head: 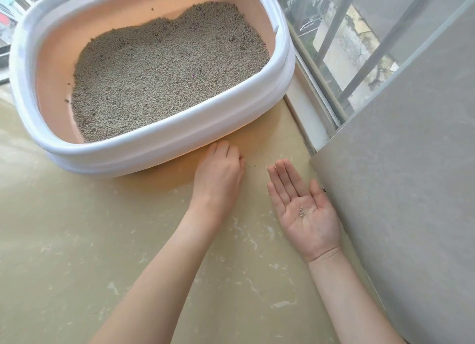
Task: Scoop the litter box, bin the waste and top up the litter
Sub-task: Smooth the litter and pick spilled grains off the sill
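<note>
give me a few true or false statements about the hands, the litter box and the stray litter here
1. The right hand lies palm up with a few litter granules on it. True.
2. The left hand grips a scoop. False: no scoop is in view; its fingers curl down toward the floor beside the box.
3. The litter box is empty. False: grey litter covers its bottom.
4. The box stands on the floor next to a window. True.
5. The right hand reaches inside the box. False: it is outside, near the grey wall.
</note>
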The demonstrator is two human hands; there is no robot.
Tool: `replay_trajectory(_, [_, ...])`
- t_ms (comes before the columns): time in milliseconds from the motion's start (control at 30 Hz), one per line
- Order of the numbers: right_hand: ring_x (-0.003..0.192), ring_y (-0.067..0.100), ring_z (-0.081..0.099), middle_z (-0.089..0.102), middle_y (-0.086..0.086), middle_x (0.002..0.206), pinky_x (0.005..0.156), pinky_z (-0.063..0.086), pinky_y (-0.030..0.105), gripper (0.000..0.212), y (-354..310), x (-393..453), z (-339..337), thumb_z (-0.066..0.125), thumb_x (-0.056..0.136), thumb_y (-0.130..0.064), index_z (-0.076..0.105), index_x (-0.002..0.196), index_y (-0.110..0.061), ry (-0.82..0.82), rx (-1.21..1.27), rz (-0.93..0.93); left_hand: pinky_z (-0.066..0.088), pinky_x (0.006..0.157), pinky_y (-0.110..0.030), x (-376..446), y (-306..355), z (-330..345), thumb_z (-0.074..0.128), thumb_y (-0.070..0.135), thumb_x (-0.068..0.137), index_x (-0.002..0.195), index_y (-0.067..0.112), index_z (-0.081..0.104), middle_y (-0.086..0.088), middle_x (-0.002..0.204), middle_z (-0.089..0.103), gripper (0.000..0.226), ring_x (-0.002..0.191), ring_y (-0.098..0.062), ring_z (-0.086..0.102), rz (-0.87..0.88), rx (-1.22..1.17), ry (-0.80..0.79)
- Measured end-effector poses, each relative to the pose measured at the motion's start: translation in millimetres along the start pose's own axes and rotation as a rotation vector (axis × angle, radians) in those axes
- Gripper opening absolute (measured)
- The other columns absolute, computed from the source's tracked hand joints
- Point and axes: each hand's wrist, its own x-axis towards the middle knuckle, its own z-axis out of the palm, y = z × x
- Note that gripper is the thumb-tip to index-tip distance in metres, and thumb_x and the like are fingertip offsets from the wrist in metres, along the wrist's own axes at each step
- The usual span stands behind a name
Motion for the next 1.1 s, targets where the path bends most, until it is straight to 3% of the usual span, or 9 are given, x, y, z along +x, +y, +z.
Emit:
replay_trajectory(133, [0.143, 0.03, 0.026, 0.037, 0.02, 0.148, 0.12, 0.014, 0.041, 0.06, 0.4, -0.4, -0.5, 0.017, 0.103, -0.035, 0.036, 0.142, 0.005, 0.006, -0.002, -0.002, 0.041, 0.05, -0.032, 4.4, 2.7, 3.8, 0.079, 0.002, 0.063, 0.067, 0.009, 0.057, -0.01, 0.069, 0.054, 0.023, 0.066, -0.031, 0.055, 0.098, 0.106, -0.133])
replay_trajectory(267, [0.143, 0.03, 0.026, 0.037, 0.021, 0.148, 0.12, 0.013, 0.041, 0.06, 0.1, -0.1, 0.2, 0.017, 0.102, -0.035, 0.036, 0.142, 0.006, 0.0, -0.001, 0.001, 0.041, 0.047, -0.027, 12.3, 4.1, 8.4, 0.085, -0.002, 0.048, 0.064, 0.007, 0.055, -0.012, 0.063, 0.053, 0.034, 0.056, -0.03, 0.054, 0.076, 0.188, -0.19])
replay_trajectory(333, [0.143, 0.03, 0.025, 0.037, 0.02, 0.149, 0.12, 0.012, 0.041, 0.06, 0.5, 0.0, 0.2, 0.017, 0.103, -0.035, 0.036, 0.142, 0.006, 0.004, -0.009, -0.003, 0.039, 0.047, -0.027, 12.6, 2.7, 11.1, 0.08, -0.003, 0.057, 0.064, 0.004, 0.054, -0.015, 0.061, 0.051, 0.028, 0.052, -0.031, 0.052, 0.062, 0.133, -0.16])
replay_trajectory(400, [0.143, 0.03, 0.025, 0.037, 0.02, 0.149, 0.12, 0.012, 0.041, 0.06, 0.2, -0.1, 0.5, 0.017, 0.103, -0.036, 0.036, 0.142, 0.005, 0.002, -0.006, -0.002, 0.036, 0.049, -0.028, 9.7, 2.2, 14.2, 0.06, 0.003, 0.077, 0.068, 0.003, 0.054, -0.016, 0.064, 0.05, 0.011, 0.054, -0.032, 0.051, 0.094, 0.052, -0.124])
replay_trajectory(467, [0.143, 0.03, 0.026, 0.038, 0.02, 0.148, 0.12, 0.013, 0.041, 0.061, -0.4, 0.0, 0.1, 0.017, 0.103, -0.036, 0.037, 0.142, 0.006, 0.0, 0.002, 0.004, 0.035, 0.048, -0.029, 6.0, 3.8, 15.5, 0.046, 0.011, 0.083, 0.071, 0.005, 0.055, -0.014, 0.067, 0.051, 0.016, 0.056, -0.031, 0.051, 0.144, 0.06, -0.096])
replay_trajectory(633, [0.142, 0.031, 0.028, 0.039, 0.021, 0.147, 0.12, 0.015, 0.042, 0.061, -0.6, 0.1, 0.4, 0.017, 0.103, -0.036, 0.038, 0.141, 0.006, 0.022, 0.01, 0.011, 0.033, 0.046, -0.027, 2.4, 6.4, 12.2, 0.069, -0.001, 0.074, 0.074, 0.006, 0.056, -0.014, 0.07, 0.052, 0.015, 0.054, -0.03, 0.052, 0.135, 0.078, -0.091])
replay_trajectory(800, [0.142, 0.031, 0.028, 0.039, 0.021, 0.147, 0.12, 0.014, 0.041, 0.061, -0.7, -0.1, 1.1, 0.018, 0.103, -0.036, 0.039, 0.141, 0.006, 0.012, 0.013, 0.013, 0.016, 0.047, -0.027, 11.1, 7.5, 13.6, 0.072, 0.0, 0.062, 0.068, 0.005, 0.055, -0.013, 0.062, 0.049, 0.019, 0.047, -0.028, 0.047, 0.19, 0.291, -0.174])
replay_trajectory(933, [0.142, 0.031, 0.029, 0.039, 0.021, 0.147, 0.12, 0.013, 0.041, 0.06, -0.5, -0.1, 1.6, 0.018, 0.102, -0.036, 0.038, 0.141, 0.006, 0.026, 0.003, 0.012, 0.017, 0.045, -0.03, 15.7, 9.2, 21.4, 0.062, -0.002, 0.071, 0.073, 0.003, 0.055, -0.015, 0.067, 0.047, 0.009, 0.052, -0.029, 0.047, 0.258, 0.271, -0.218])
replay_trajectory(1100, [0.141, 0.033, 0.03, 0.039, 0.022, 0.147, 0.12, 0.013, 0.041, 0.06, -0.4, -0.6, 2.0, 0.019, 0.102, -0.035, 0.039, 0.141, 0.006, 0.019, 0.011, 0.012, 0.021, 0.049, -0.028, 14.4, 11.2, 15.1, 0.072, -0.002, 0.063, 0.071, 0.006, 0.056, -0.012, 0.065, 0.05, 0.019, 0.049, -0.027, 0.048, 0.313, 0.28, -0.194])
